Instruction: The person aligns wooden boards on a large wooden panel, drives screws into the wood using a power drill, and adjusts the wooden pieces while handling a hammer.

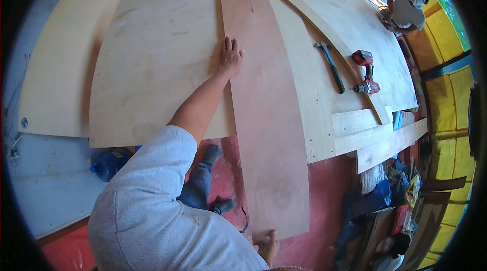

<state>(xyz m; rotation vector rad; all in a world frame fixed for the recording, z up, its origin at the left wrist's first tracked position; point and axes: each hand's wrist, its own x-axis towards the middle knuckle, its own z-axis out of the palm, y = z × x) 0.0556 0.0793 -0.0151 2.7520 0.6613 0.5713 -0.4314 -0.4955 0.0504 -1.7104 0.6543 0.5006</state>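
A long reddish-brown plywood strip [269,113] runs from the far edge toward me, lying across larger pale plywood sheets [162,53]. My left hand [232,58] rests flat on the strip's left edge, fingers stretched out and pointing away. At the strip's near end, which juts out over the red floor, my right hand [269,248] grips the edge. Its thumb shows against the wood; the other fingers are mostly hidden. To the right lie a hammer [332,68] with a blue-green handle and a red cordless drill [366,72], the drill beside a narrow wooden batten [319,22].
Short pale boards [362,131] lie at the right. A blue water jug [109,165] stands at the left below another leaning sheet [61,68]. Bags and clutter [375,195] fill the right side. Another person [406,11] bends over the far right corner.
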